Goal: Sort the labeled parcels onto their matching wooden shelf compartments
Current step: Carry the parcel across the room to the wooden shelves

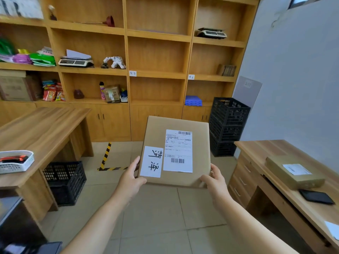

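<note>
wooden shelves [157, 76] ahead; left hand [131, 177] and right hand [215, 181] grip the parcel [176, 153], desks either side.

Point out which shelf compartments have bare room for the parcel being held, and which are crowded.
The middle column is bare at every level, between the scale-and-toy bay and the blue tray bay. Bays left of it are crowded with snack bags and a small box. Both hands hold the parcel.

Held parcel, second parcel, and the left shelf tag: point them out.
Held parcel [176, 153]: head view, top face.
Second parcel [293, 172]: head view, top face.
Left shelf tag [132, 73]: head view, centre.
</note>
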